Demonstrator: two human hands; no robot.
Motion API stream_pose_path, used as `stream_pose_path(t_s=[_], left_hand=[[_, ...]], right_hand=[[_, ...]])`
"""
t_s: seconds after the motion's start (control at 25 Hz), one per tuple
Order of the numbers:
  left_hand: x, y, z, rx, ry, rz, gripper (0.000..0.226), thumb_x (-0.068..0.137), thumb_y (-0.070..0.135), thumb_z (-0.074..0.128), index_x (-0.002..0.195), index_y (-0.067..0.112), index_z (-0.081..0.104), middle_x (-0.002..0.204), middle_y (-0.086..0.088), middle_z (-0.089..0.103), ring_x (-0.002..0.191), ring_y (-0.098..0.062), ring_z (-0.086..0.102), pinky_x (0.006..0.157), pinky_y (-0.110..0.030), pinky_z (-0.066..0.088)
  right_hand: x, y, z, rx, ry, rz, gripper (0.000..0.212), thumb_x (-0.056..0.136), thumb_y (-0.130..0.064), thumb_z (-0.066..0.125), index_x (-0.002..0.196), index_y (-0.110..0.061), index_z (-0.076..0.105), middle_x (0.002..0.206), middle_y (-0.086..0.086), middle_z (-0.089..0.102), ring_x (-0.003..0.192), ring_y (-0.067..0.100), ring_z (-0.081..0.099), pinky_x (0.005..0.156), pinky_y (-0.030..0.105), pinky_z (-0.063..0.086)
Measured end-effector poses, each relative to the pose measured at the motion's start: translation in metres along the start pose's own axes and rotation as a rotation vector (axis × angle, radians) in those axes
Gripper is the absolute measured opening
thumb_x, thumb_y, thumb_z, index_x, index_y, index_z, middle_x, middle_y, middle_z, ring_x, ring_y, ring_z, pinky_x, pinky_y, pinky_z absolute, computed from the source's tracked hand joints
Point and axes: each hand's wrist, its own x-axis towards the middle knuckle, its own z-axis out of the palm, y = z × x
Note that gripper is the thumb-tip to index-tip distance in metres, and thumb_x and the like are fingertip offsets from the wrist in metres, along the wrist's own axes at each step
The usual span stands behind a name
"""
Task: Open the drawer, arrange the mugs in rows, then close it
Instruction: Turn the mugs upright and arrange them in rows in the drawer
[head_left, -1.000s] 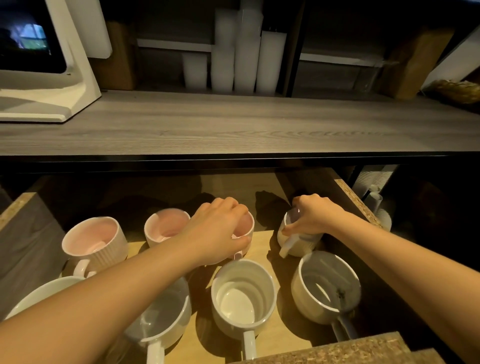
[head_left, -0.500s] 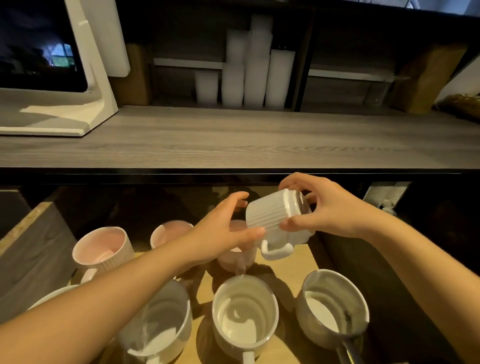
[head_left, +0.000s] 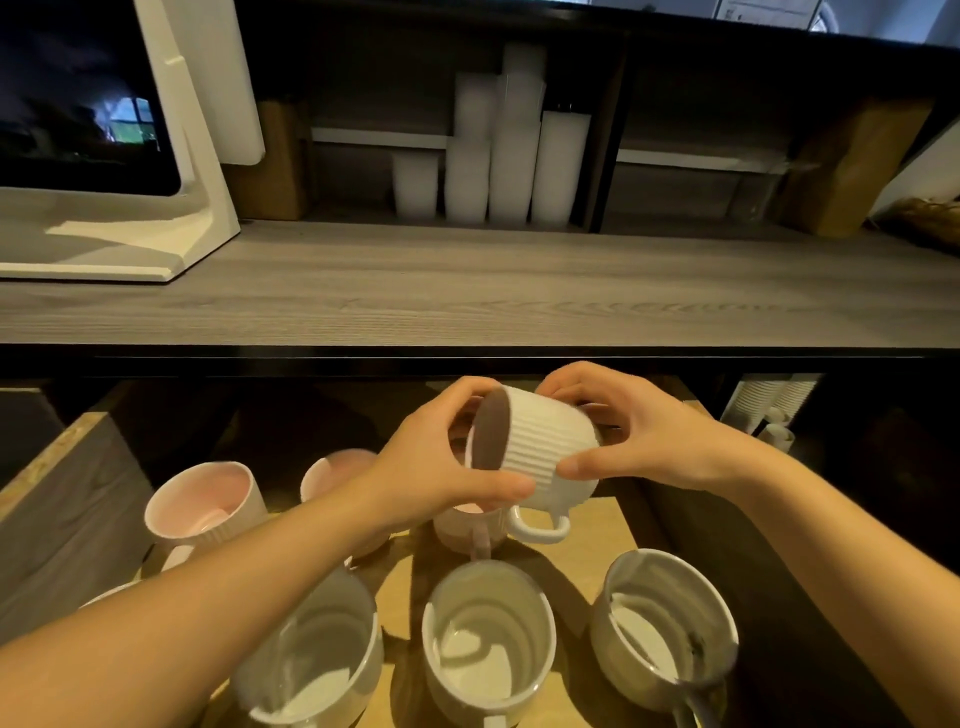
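Head view: both hands, left (head_left: 441, 467) and right (head_left: 639, 441), grasp a ribbed white mug (head_left: 545, 452) lying sideways, base pointing left, handle down, above the open drawer (head_left: 587, 525).

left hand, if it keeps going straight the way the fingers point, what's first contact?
The left hand points right, already touching the tipped white ribbed mug. Beyond the mug, probably the right hand gripping its other side; depth unclear.

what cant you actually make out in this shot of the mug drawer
- Head view: the pink mug under the held ribbed white mug is mostly covered by it and the left hand.
- The back pink mug is partly behind the left forearm.
- A mug at far left shows only a rim sliver.
- Front mugs' handles are cut by the bottom edge.
- The drawer back is too dark.
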Motion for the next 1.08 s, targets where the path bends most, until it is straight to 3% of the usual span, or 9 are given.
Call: stream_pose_path(t_s=[0.12,0.2,0.32,0.48,0.68,0.84,0.96,1.08], left_hand=[[-0.003,0.004,0.009,0.183,0.052,0.014,0.072,0.057,0.043,0.082,0.118,0.038,0.045,0.113,0.017,0.051,0.102,-0.005,0.052,0.079,-0.023,0.051],[-0.004,0.007,0.015,0.298,0.102,0.018,0.074,0.060,0.044,0.082,0.121,0.039,0.041,0.113,0.015,0.046,0.101,-0.006,0.048,0.077,-0.021,0.046],[-0.003,0.007,0.017,0.356,0.206,-0.021,0.080,0.060,0.044,0.080,0.126,0.037,0.035,0.114,0.012,0.040,0.104,-0.007,0.042,0.080,-0.024,0.042],[-0.002,0.008,0.018,0.395,0.253,-0.028,0.087,0.060,0.044,0.079,0.132,0.034,0.031,0.118,0.012,0.036,0.110,-0.009,0.037,0.085,-0.028,0.040],[-0.003,0.008,0.026,0.495,0.200,0.044,0.090,0.064,0.048,0.077,0.137,0.034,0.028,0.129,0.011,0.036,0.108,-0.002,0.026,0.085,-0.022,0.030],[-0.001,0.010,0.026,0.334,0.104,0.064,0.089,0.071,0.047,0.073,0.141,0.035,0.021,0.132,0.016,0.033,0.117,0.000,0.029,0.091,-0.021,0.031],[-0.003,0.006,0.025,0.305,0.025,0.017,0.081,0.078,0.045,0.066,0.143,0.035,0.018,0.148,0.012,0.026,0.133,-0.007,0.028,0.107,-0.032,0.033],[-0.005,-0.003,0.027,0.532,-0.001,-0.051,0.073,0.085,0.046,0.058,0.144,0.033,0.017,0.153,0.010,0.021,0.139,-0.013,0.022,0.114,-0.039,0.026]], right_hand=[[0.001,-0.002,0.002,-0.033,-0.020,0.031,0.038,0.078,-0.032,0.068,0.114,-0.032,0.056,0.116,-0.014,0.060,0.108,-0.002,0.056,0.090,0.017,0.048],[0.000,-0.004,0.003,-0.075,0.013,0.058,0.030,0.086,-0.029,0.062,0.115,-0.028,0.060,0.116,-0.011,0.064,0.107,0.002,0.059,0.089,0.020,0.049],[0.000,-0.010,0.007,-0.182,0.133,0.135,0.033,0.087,-0.035,0.057,0.116,-0.022,0.064,0.113,-0.008,0.067,0.098,0.004,0.063,0.078,0.017,0.053],[0.003,-0.018,0.022,-0.112,0.228,0.203,0.034,0.088,-0.035,0.056,0.118,-0.020,0.063,0.098,-0.010,0.067,0.083,0.002,0.064,0.063,0.014,0.056],[0.009,-0.011,0.036,-0.261,0.407,0.264,0.024,0.089,-0.031,0.057,0.101,-0.016,0.071,0.082,0.001,0.070,0.069,0.014,0.067,0.061,0.026,0.060],[0.009,-0.007,0.023,-0.347,0.439,0.313,0.020,0.091,-0.023,0.054,0.091,-0.012,0.071,0.073,0.002,0.066,0.061,0.013,0.064,0.053,0.021,0.053],[0.003,0.004,0.003,-0.406,0.436,0.381,0.020,0.092,-0.019,0.053,0.089,-0.008,0.070,0.073,0.009,0.067,0.059,0.018,0.063,0.050,0.023,0.048],[0.001,0.020,-0.006,-0.459,0.400,0.458,0.019,0.092,-0.018,0.054,0.099,-0.007,0.068,0.085,0.013,0.069,0.057,0.015,0.063,0.049,0.020,0.049]])
